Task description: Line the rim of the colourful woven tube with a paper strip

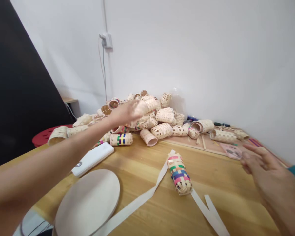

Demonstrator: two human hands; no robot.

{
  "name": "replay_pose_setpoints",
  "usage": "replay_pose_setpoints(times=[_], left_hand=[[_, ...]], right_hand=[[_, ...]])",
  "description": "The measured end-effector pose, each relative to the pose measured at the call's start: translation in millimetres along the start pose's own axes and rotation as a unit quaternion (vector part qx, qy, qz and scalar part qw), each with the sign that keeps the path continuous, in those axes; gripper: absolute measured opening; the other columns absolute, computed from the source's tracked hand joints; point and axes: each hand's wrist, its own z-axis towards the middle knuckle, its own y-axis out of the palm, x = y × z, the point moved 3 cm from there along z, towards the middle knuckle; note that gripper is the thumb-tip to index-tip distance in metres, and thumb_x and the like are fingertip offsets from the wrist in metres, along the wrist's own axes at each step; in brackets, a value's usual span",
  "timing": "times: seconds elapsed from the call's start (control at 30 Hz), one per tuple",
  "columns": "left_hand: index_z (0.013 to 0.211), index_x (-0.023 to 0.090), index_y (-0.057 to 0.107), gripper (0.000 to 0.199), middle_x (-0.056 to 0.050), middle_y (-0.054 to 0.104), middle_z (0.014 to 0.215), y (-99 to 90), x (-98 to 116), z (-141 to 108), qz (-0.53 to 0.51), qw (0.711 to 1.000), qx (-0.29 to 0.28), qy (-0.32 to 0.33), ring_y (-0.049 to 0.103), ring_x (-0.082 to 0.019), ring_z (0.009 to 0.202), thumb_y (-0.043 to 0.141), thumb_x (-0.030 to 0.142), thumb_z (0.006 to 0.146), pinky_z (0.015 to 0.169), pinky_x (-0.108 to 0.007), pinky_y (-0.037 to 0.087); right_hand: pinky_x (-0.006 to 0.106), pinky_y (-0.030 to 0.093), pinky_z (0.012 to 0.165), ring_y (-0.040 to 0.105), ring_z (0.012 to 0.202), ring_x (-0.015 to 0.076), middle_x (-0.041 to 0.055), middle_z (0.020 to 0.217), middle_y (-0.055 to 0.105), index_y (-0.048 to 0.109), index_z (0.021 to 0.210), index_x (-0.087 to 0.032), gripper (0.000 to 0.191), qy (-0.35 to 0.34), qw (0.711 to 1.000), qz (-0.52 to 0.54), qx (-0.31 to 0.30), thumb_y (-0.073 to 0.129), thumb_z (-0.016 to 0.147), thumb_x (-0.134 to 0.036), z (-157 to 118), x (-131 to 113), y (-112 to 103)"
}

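Judging by looks, woven tubes (165, 115) mid-frame are light, crushable; cup their sides. Your left hand (132, 111) grips unclearly; right hand (272, 177), lower right, is empty.

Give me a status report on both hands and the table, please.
Left hand at tube pile, grip unclear. Right hand off to the right, nothing visibly held. Striped tube on table, ribbon at both ends. Round board front left.
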Motion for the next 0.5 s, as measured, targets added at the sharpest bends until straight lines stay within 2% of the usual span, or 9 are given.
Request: replay_pose_setpoints(times=[0.03,0.07,0.17,0.23,0.3,0.4,0.47,0.5], left_hand=[[0.144,0.025,0.031,0.078,-0.014,0.063,0.121,-6.5,-7,19,0.012,0.998,0.049,-0.05,0.059,-0.036,0.107,0.059,0.055,0.078,0.082,-0.037,0.044],[0.144,0.023,0.031,0.078,-0.016,0.063,0.119,-9.5,-14,38,0.015,0.995,0.066,-0.071,0.059,-0.037,0.108,0.059,0.055,0.079,0.083,-0.038,0.044],[0.141,0.017,0.033,0.073,-0.02,0.064,0.116,-10.9,-32,86,0.016,0.989,0.096,-0.113,0.059,-0.037,0.108,0.059,0.049,0.081,0.084,-0.039,0.044],[0.138,0.015,0.038,0.069,-0.022,0.062,0.117,-10.0,-41,107,0.016,0.983,0.118,-0.141,0.059,-0.038,0.109,0.061,0.046,0.081,0.085,-0.04,0.044],[0.137,0.014,0.04,0.065,-0.024,0.058,0.122,-10.0,-47,120,0.011,0.975,0.145,-0.166,0.057,-0.04,0.112,0.06,0.043,0.083,0.087,-0.043,0.044],[0.144,0.012,0.03,0.067,-0.027,0.043,0.139,-10.9,-45,126,-0.006,0.965,0.185,-0.186,0.048,-0.043,0.121,0.051,0.043,0.089,0.095,-0.053,0.039],[0.146,0.009,0.024,0.066,-0.027,0.03,0.148,-9.4,-29,123,-0.043,0.962,0.219,-0.159,0.035,-0.044,0.131,0.045,0.042,0.093,0.103,-0.06,0.03],[0.144,0.007,0.027,0.063,-0.026,0.028,0.149,-8.1,-17,118,-0.093,0.956,0.254,-0.116,0.03,-0.043,0.134,0.046,0.039,0.093,0.106,-0.061,0.024]], right_hand=[[0.039,0.048,0.064,0.059,0.066,0.0231,0.005,0.071,0.063,0.068,0.108,-0.031,0.042,-0.006,1.0,-0.026,-0.006,0.069,0.069,-0.048,0,1,1],[0.039,0.047,0.065,0.061,0.068,0.0243,0.0052,0.071,0.064,0.067,0.11,-0.031,0.045,-0.013,0.998,-0.055,-0.013,0.067,0.07,-0.051,0,3,1],[0.039,0.048,0.067,0.065,0.074,0.0274,0.006,0.074,0.068,0.065,0.114,-0.031,0.048,-0.055,0.989,-0.133,-0.039,0.061,0.073,-0.056,0,5,3],[0.038,0.049,0.066,0.067,0.074,0.0279,0.006,0.072,0.069,0.065,0.114,-0.029,0.048,-0.085,0.981,-0.166,-0.053,0.058,0.074,-0.056,0,5,5],[0.037,0.049,0.064,0.067,0.07,0.0271,0.0044,0.065,0.068,0.066,0.112,-0.026,0.049,-0.113,0.977,-0.171,-0.058,0.056,0.074,-0.054,-2,4,7],[0.034,0.049,0.062,0.066,0.064,0.0243,0.0008,0.06,0.065,0.066,0.11,-0.023,0.049,-0.142,0.975,-0.162,-0.047,0.054,0.073,-0.054,-4,2,9],[0.032,0.048,0.062,0.065,0.064,0.0217,0.0,0.064,0.066,0.066,0.11,-0.022,0.046,-0.157,0.975,-0.154,-0.043,0.055,0.076,-0.052,-7,-1,9],[0.031,0.048,0.061,0.064,0.064,0.0202,0.0,0.067,0.066,0.066,0.11,-0.022,0.044,-0.162,0.975,-0.145,-0.047,0.055,0.078,-0.05,-9,-3,9]])
